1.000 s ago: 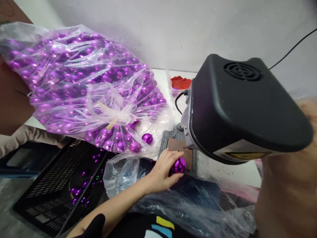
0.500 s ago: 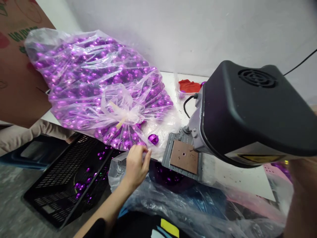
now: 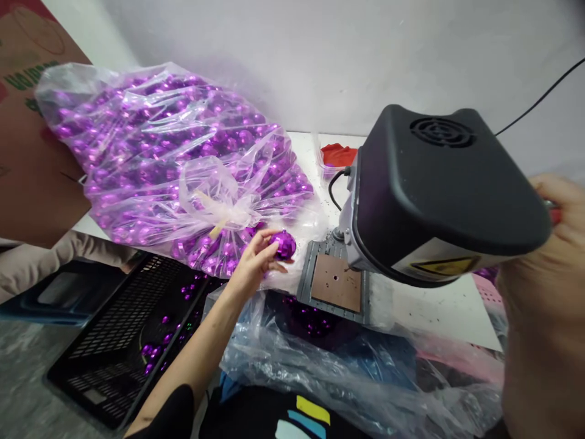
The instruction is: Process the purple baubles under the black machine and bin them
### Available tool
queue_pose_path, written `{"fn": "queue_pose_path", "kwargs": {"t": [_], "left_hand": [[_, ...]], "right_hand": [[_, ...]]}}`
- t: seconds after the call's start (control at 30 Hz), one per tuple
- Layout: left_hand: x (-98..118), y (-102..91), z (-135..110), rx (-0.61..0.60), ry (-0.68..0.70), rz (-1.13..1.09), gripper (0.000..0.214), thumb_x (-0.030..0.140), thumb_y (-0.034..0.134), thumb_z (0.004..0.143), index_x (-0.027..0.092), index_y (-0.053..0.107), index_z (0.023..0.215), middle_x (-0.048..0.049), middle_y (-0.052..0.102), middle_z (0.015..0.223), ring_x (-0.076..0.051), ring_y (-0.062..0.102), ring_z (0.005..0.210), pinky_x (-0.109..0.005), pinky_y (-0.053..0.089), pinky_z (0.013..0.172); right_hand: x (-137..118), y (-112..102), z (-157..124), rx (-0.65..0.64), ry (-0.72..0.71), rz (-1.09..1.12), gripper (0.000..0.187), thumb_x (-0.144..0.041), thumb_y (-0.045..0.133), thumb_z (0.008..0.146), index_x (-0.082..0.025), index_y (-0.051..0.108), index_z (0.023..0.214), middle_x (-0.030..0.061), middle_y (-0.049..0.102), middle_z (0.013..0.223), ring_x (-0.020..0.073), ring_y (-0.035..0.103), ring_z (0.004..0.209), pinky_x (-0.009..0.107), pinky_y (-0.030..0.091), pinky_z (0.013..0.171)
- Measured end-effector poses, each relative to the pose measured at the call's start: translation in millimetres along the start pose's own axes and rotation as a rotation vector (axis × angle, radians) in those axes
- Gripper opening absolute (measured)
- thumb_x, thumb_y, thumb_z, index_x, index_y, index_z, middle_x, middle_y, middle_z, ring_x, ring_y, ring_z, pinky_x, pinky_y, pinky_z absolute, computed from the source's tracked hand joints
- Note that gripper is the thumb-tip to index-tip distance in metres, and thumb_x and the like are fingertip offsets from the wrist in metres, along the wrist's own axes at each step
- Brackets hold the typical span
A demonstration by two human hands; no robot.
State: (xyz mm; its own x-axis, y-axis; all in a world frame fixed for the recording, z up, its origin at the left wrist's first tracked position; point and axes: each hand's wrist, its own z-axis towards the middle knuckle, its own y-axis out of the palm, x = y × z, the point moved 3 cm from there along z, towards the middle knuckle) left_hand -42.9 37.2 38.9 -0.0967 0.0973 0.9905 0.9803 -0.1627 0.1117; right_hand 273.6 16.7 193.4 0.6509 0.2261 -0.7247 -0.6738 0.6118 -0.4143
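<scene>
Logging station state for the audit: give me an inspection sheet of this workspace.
Surface: white table, dark specks on it.
Job's things: purple ball; black-headed machine; grey base plate, nothing on it.
Clutter: tied bag of purple balls; black crate with a few balls; open bag below the table edge; red item in tub.
Hands: left hand pinches the purple ball; right hand closed round a red handle.
Cables: black cable at the machine; thin cable along the wall.
Surroundings: grey wall; cardboard left.
</scene>
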Motion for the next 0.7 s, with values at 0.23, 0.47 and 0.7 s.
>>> {"fn": "queue_pose_path", "kwargs": {"t": [0.23,0.47,0.7], "left_hand": [[-44,49.7,-18,-0.213,-0.263,-0.320,0.049,0.055,0.060,0.091,0.022,0.059,0.127,-0.0084,0.067,0.106,-0.016,0.067,0.080,-0.025,0.052,0.063],[-53,70.4,-6,-0.157,0.112,0.262,0.051,0.044,0.071,0.086,0.021,0.056,0.129,-0.0089,0.063,0.124,-0.024,0.062,0.111,-0.036,0.053,0.091],[-55,81.2,-5,-0.156,0.223,0.433,0.039,0.041,0.060,0.096,0.023,0.059,0.130,-0.0077,0.066,0.123,-0.025,0.061,0.113,-0.042,0.047,0.103]], "right_hand": [[-3,1,3,0.009,0.056,0.022,0.039,-0.049,0.063,0.083,-0.011,0.061,0.076,-0.0019,0.038,0.059,-0.0013,0.034,0.052,0.013,0.025,0.043],[-4,0,2,-0.025,0.061,0.053,0.046,-0.056,0.060,0.084,-0.011,0.061,0.078,-0.0028,0.036,0.057,-0.0021,0.031,0.048,0.012,0.020,0.041],[-10,1,4,-0.018,0.054,0.002,0.045,-0.056,0.057,0.086,-0.011,0.059,0.076,-0.0048,0.034,0.049,-0.0010,0.032,0.041,0.013,0.025,0.041]]}}
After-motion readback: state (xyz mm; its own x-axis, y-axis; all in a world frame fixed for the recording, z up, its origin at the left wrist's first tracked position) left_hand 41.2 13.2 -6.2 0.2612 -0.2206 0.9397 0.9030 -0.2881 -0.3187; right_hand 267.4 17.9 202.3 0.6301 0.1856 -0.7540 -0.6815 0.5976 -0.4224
